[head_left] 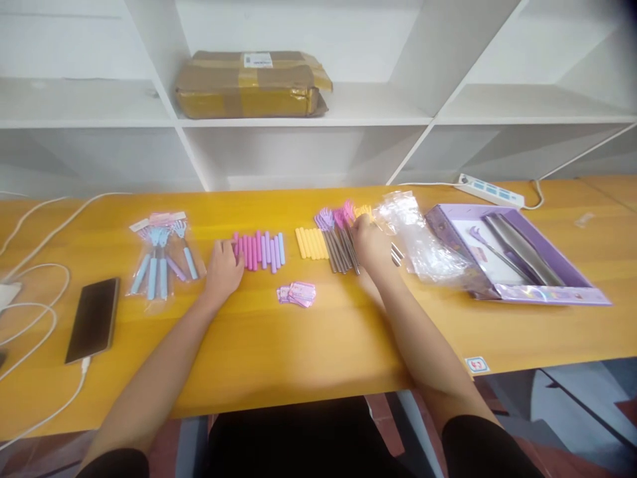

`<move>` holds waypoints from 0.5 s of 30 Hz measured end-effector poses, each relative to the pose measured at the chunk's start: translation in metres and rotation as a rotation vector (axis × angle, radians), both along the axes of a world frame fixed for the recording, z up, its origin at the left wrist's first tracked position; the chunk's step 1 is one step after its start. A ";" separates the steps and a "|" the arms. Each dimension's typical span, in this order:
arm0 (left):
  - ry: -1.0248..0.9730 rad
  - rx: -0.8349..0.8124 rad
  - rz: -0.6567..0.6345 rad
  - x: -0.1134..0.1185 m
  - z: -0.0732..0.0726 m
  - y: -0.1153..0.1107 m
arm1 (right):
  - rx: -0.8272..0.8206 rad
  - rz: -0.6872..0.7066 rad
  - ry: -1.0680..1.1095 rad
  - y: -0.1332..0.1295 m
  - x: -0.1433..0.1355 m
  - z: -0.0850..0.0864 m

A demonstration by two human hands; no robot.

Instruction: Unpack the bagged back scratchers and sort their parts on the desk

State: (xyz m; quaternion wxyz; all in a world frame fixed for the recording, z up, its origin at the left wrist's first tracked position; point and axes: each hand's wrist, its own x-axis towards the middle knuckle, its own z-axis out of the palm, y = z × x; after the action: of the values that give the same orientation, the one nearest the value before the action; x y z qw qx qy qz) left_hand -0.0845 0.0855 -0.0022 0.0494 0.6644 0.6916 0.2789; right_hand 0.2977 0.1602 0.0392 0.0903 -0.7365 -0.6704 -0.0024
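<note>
My left hand [225,267], its fingers curled, is at the left end of a row of pink and purple handle sleeves [259,251] and seems to pinch the outermost pink one. My right hand [371,245] is closed over the yellow-headed back scratchers [364,210]; its fingertips are partly hidden. Beside it lie back scratchers with metal rods [340,251] and purple or pink claw heads. Yellow handle sleeves [312,243] form a row to their left. Small pink printed cards [297,293] are nearer to me. At left, a clear bag [162,255] contains back scratchers with blue handles.
Clear plastic bags [428,242] lie right of my right hand, against a purple box [552,293] with a scratcher and grey pieces inside. A phone [93,318] with its cable is at left. A power strip [491,191] and a taped carton [249,85] are behind.
</note>
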 end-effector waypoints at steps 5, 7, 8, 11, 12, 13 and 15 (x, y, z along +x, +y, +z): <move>-0.004 -0.002 -0.004 0.002 -0.003 -0.002 | -0.001 0.023 -0.122 0.004 -0.006 -0.015; -0.003 -0.016 0.001 0.002 -0.003 -0.002 | -0.004 0.044 -0.123 0.007 -0.008 -0.019; -0.004 -0.022 0.004 0.002 -0.002 -0.001 | -0.006 0.051 -0.119 0.007 -0.009 -0.020; -0.012 -0.027 0.003 0.003 -0.003 -0.002 | 0.017 0.083 -0.100 0.009 -0.010 -0.024; -0.017 -0.025 0.001 0.004 -0.003 -0.002 | 0.037 0.099 -0.091 0.008 -0.009 -0.025; -0.023 -0.024 0.000 0.005 -0.004 -0.003 | 0.059 0.118 -0.081 0.008 -0.008 -0.027; -0.045 -0.028 -0.006 0.009 -0.003 -0.005 | 0.101 0.156 -0.054 0.007 -0.006 -0.029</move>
State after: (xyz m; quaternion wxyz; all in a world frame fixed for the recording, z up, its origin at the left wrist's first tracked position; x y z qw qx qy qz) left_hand -0.0760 0.0804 -0.0052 0.0750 0.6592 0.6922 0.2841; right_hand 0.2921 0.1676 0.0101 0.1090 -0.6762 -0.7270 -0.0487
